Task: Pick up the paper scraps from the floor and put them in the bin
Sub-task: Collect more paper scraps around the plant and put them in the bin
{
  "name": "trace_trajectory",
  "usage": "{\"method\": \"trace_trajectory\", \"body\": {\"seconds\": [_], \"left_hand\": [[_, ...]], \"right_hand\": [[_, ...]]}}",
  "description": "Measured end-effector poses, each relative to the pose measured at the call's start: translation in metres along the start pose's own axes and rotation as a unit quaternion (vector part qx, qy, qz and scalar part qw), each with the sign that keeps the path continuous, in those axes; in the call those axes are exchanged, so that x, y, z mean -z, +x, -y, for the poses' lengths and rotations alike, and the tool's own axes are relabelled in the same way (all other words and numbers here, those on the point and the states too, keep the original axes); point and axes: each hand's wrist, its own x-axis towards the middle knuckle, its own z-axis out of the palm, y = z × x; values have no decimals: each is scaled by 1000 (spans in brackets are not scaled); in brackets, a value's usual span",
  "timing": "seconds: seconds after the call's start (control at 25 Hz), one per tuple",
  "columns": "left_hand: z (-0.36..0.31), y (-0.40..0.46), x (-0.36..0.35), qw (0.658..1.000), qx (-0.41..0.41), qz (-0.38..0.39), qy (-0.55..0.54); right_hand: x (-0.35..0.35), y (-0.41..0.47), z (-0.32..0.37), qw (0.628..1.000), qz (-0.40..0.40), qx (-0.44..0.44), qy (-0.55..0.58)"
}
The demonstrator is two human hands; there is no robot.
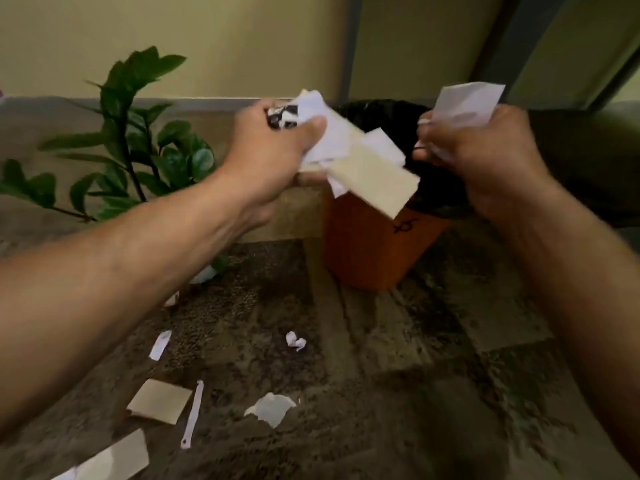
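My left hand (pixel 273 150) grips a bundle of white and cream paper scraps (pixel 360 161), held just left of the bin's mouth and reaching over its rim. My right hand (pixel 485 150) is closed on a white paper scrap (pixel 465 102) above the right side of the bin. The orange bin (pixel 374 251) has a black liner (pixel 384 112) and stands on the floor against the wall. Several scraps lie on the floor nearer to me: a tan square (pixel 159 401), a white torn piece (pixel 272 408), a thin white strip (pixel 193 414), a small crumpled bit (pixel 295 340).
A leafy green potted plant (pixel 138 140) stands left of the bin, close to my left forearm. A larger tan and white sheet (pixel 114 459) lies at the bottom left. The floor is mottled stone tile (pixel 398 375). A dark door frame (pixel 502 46) rises behind the bin.
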Motion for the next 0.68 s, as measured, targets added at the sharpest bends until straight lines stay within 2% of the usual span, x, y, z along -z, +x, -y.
{"method": "trace_trajectory", "body": {"seconds": [0.12,0.24,0.32,0.4,0.52,0.6,0.68], "left_hand": [[-10,30,-51,998,33,-40,20],[-8,49,-76,991,107,-7,79],[-8,56,-74,985,116,24,128],[-6,55,-63,977,97,43,183],[-2,39,-34,971,-6,-6,237],[4,19,-6,958,-68,-39,278],[16,-6,28,936,-108,-49,331]], "right_hand": [[6,38,-13,997,-36,-57,-49],[3,61,-16,993,25,-111,-42],[5,68,-13,989,48,-111,-90],[5,67,-11,986,12,-69,-152],[-13,43,-10,972,-26,71,-222],[-35,15,-11,954,12,168,-247],[-60,-19,-19,931,96,233,-265]]}}
